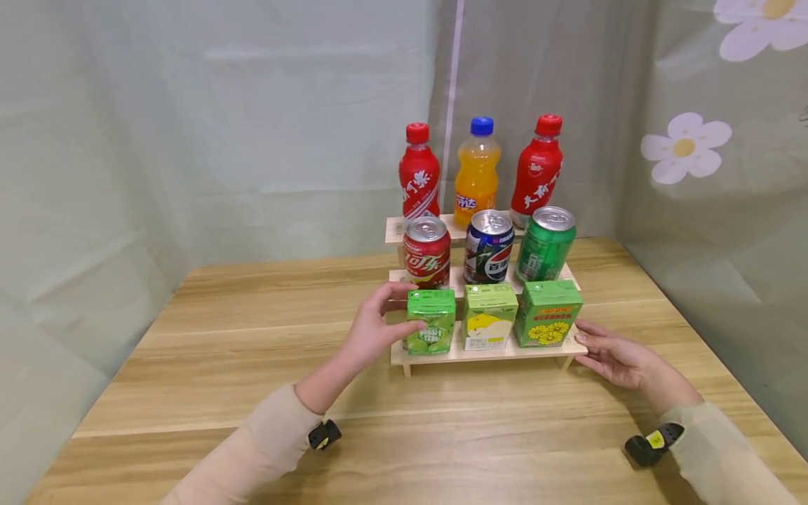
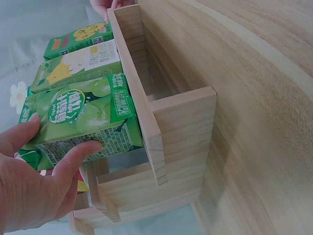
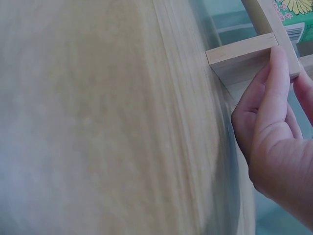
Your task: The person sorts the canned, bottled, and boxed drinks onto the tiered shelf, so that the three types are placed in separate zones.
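A three-tier wooden rack stands on the table, filled with drinks. My left hand holds the bright green juice box at the left end of the lowest tier. In the left wrist view, the thumb presses along one side of that box, which sits on the shelf board. At the other end, my right hand pinches the right end of the lowest board, as the right wrist view shows with fingers on the wood. A yellow-green juice box and a green flower-printed drink box share this tier.
On the middle tier stand a red can, a dark blue can and a green can. Behind them on top are two red-labelled bottles and an orange soda bottle. Curtains hang behind the table.
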Available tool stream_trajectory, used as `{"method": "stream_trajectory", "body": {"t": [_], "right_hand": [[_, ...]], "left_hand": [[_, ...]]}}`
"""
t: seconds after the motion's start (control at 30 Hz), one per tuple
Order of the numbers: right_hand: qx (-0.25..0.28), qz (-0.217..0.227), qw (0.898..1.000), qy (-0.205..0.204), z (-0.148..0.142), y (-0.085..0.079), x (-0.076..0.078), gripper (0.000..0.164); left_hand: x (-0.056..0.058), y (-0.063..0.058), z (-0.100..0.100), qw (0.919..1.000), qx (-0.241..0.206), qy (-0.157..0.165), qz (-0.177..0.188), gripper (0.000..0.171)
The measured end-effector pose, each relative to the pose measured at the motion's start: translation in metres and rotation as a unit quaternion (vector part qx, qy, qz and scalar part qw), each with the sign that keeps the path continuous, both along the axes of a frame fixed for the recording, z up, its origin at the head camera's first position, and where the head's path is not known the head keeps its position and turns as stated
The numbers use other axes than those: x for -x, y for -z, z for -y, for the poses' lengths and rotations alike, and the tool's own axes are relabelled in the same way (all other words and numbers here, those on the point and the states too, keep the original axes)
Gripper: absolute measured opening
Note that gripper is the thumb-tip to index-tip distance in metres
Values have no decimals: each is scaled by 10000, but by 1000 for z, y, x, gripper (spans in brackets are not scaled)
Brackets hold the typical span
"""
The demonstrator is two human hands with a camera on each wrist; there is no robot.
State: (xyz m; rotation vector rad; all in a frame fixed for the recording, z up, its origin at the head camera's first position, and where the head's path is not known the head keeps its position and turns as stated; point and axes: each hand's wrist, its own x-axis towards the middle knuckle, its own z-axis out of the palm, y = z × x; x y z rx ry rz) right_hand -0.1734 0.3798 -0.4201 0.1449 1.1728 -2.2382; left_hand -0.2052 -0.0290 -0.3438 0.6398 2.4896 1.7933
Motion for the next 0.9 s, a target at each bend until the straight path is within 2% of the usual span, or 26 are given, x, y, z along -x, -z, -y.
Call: {"method": "stream_trajectory", "body": {"t": [0.2, 0.43, 0.53, 0.6, 0.67, 0.73, 0.77, 0.83, 0.9], "right_hand": [[-139, -177, 9997, -28, 0, 1, 1, 33], [-1069, -597, 9924, 95, 1, -1, 9, 26], [-1606, -766, 9840, 44, 5, -3, 14, 51], [-2034, -975, 9742, -61, 7, -5, 17, 67], [-2640, -1191, 9571, -99, 10, -10, 20, 70], [-3445, -1520, 9263, -106, 13, -18, 21, 66], [-3864, -1695, 9065, -113, 13, -22, 22, 65], [-4701, -2033, 8588, -95, 13, -33, 22, 65], [-5442, -2496, 8010, -56, 10, -42, 23, 66]], "left_hand": [[0, 3, -5, 9994, -121, -239, 215, 59], [0, 5, -7, 9982, -206, -517, 238, 63], [1, 7, -2, 9982, -98, -546, 236, 64], [1, 9, 5, 9981, -9, -566, 256, 65], [1, 11, 15, 9981, 121, -581, 163, 64], [1, 11, 27, 9975, 311, -628, 12, 62], [1, 10, 34, 9971, 428, -623, -110, 62], [2, 8, 50, 9941, 774, -633, -417, 61], [5, 4, 68, 9884, 1161, -683, -697, 63]]}}
